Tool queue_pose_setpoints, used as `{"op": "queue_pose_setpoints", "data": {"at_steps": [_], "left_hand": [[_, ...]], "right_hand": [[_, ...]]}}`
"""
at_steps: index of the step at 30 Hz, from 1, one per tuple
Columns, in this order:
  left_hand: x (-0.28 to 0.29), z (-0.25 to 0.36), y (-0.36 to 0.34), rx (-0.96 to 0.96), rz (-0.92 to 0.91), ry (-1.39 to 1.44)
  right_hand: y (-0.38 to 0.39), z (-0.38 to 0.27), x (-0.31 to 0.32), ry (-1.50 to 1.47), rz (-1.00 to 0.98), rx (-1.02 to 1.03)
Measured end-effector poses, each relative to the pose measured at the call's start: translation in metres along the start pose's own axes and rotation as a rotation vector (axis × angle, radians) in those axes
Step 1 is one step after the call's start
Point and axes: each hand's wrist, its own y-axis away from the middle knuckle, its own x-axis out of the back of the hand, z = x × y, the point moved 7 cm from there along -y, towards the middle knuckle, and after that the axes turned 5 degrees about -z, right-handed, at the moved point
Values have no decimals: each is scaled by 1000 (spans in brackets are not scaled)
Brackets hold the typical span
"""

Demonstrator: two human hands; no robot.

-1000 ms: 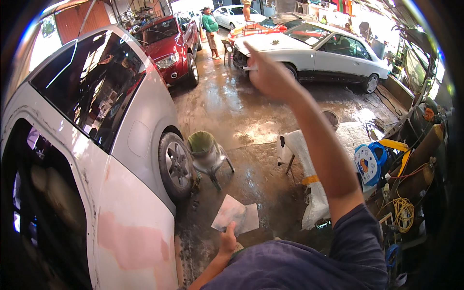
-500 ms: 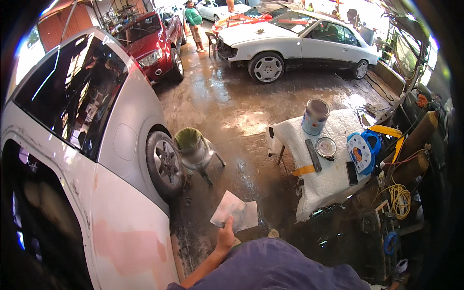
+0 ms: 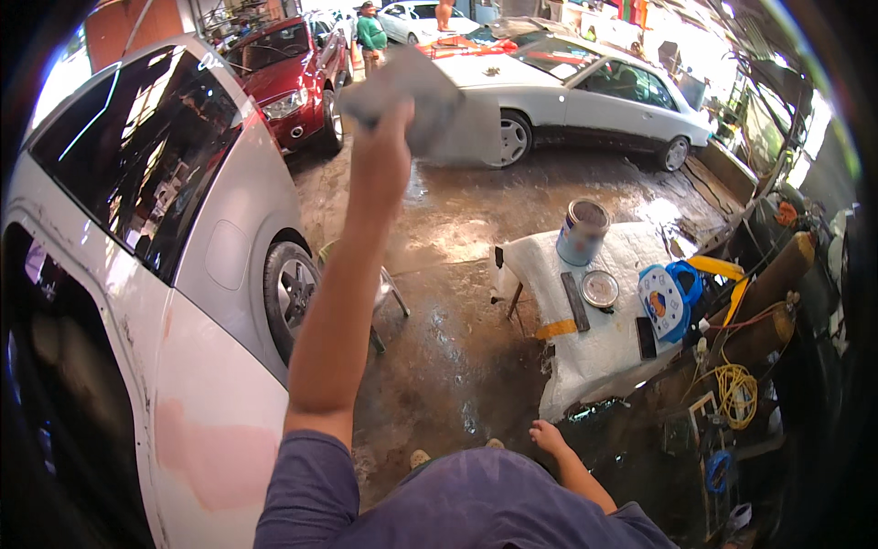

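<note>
Raised high in front of me, my left hand (image 3: pixel 384 137) grips a folded sheet of sandpaper (image 3: pixel 425 101), grey and pale, blurred by motion. The arm is stretched forward past the side of a white car body (image 3: pixel 219 366), which has a pinkish filler patch (image 3: pixel 215 453) on its rear panel. My right hand (image 3: pixel 548 437) hangs low by my side, its fingers loosely curled with nothing seen in them. It is nearest the white-covered table (image 3: pixel 562 384), apart from it.
On the table stand a paint can (image 3: pixel 583 233), a round lid (image 3: pixel 600 289), a dark sanding block (image 3: pixel 574 302), a phone (image 3: pixel 646 338) and a blue case (image 3: pixel 672 302). Yellow cable (image 3: pixel 736 393) hangs at right. A white car (image 3: pixel 585 105), a red car (image 3: pixel 283 82) and a person (image 3: pixel 370 37) are farther back.
My left hand has swung up and forward with the sandpaper, from low in front of me. My right hand and forearm have come into view. The view has shifted slightly.
</note>
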Motion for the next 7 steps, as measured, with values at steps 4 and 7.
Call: {"op": "queue_pose_setpoints", "data": {"at_steps": [4, 7], "left_hand": [[-15, 48, -9, -141, -87, 180], [-22, 30, 25, -53, -159, 187]], "right_hand": [[-3, -45, 24, -12, 44, 33], [-4, -13, 20, 72, 69, 29]]}}
